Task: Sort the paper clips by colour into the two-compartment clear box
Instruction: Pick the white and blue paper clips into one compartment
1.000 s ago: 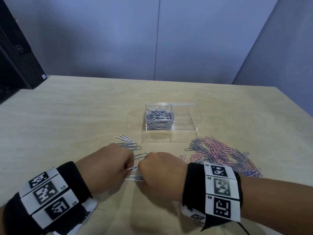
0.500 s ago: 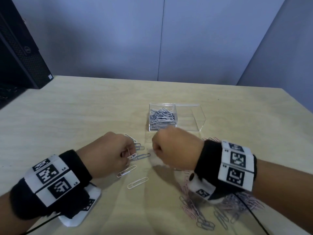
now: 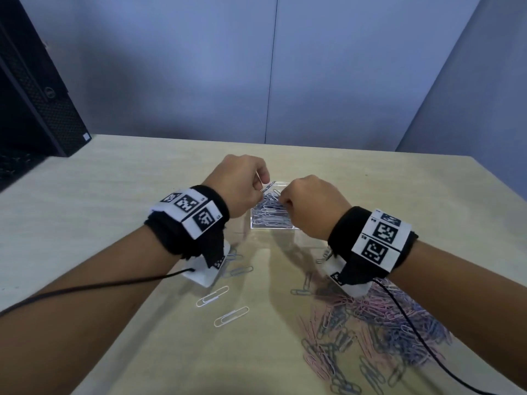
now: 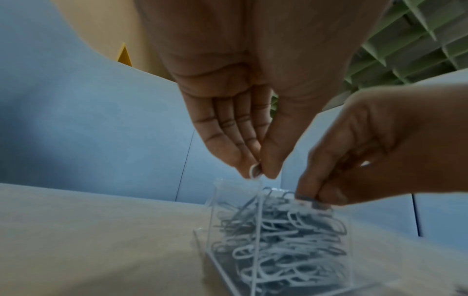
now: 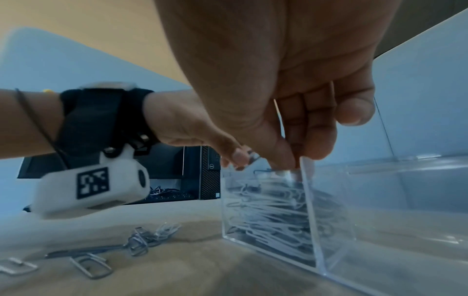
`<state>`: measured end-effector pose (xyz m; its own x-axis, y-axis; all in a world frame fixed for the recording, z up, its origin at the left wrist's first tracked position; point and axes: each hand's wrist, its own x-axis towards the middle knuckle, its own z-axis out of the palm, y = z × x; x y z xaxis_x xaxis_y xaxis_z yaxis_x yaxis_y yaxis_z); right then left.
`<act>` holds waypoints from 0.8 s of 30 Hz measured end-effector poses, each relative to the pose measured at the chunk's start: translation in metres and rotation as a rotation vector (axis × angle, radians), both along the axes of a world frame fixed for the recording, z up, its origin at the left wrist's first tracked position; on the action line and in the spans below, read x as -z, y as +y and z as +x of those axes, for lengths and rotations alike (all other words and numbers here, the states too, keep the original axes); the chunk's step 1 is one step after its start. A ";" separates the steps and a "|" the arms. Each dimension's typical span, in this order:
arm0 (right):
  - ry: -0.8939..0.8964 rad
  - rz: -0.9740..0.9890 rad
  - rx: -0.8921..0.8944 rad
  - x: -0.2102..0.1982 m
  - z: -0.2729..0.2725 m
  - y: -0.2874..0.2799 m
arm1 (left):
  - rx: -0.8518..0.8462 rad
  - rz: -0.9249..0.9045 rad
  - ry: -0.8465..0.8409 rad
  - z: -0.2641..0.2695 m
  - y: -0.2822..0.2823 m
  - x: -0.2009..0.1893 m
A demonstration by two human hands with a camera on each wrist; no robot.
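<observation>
The clear box [image 3: 271, 227] stands at mid table, largely hidden behind both hands. Its left compartment [image 4: 273, 240] is heaped with pale white and blue-grey paper clips [image 3: 268, 213]. My left hand [image 3: 262, 187] hovers over that compartment and pinches a white clip [image 4: 254, 170] between thumb and fingertips [image 4: 247, 160]. My right hand [image 3: 282, 202] is just to its right at the compartment's rim and pinches a blue-grey clip [image 4: 305, 197]. The right compartment [image 5: 380, 200] looks empty in the right wrist view.
A mixed heap of pink and blue-grey clips [image 3: 370, 332] lies at the near right, under my right forearm. Loose white clips [image 3: 212, 296] and grey ones [image 5: 138, 241] lie near the box's left front. A black computer tower [image 3: 34, 104] stands at the far left.
Both hands have lifted from the loose clips near the table's front and moved forward, each carrying a clip, to above the box's left compartment.
</observation>
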<state>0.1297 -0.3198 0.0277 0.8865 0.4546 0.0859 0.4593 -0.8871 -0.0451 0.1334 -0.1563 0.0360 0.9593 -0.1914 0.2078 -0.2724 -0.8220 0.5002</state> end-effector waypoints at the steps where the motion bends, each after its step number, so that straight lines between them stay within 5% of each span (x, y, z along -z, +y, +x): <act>1: -0.003 -0.014 -0.002 -0.001 -0.003 -0.001 | 0.004 0.019 0.008 0.003 -0.002 0.001; 6: -0.054 0.025 -0.076 -0.002 -0.021 0.000 | 0.063 0.106 0.041 0.005 -0.007 0.005; 12: 0.101 0.146 -0.209 -0.002 -0.047 0.016 | 0.055 0.040 -0.048 -0.019 0.020 0.011; 16: 0.253 0.066 -0.269 0.013 -0.050 0.031 | 0.029 0.192 0.121 -0.046 0.054 0.016; 24: 0.278 -0.057 -0.266 0.017 -0.043 0.056 | 0.083 0.466 0.323 -0.061 0.070 0.028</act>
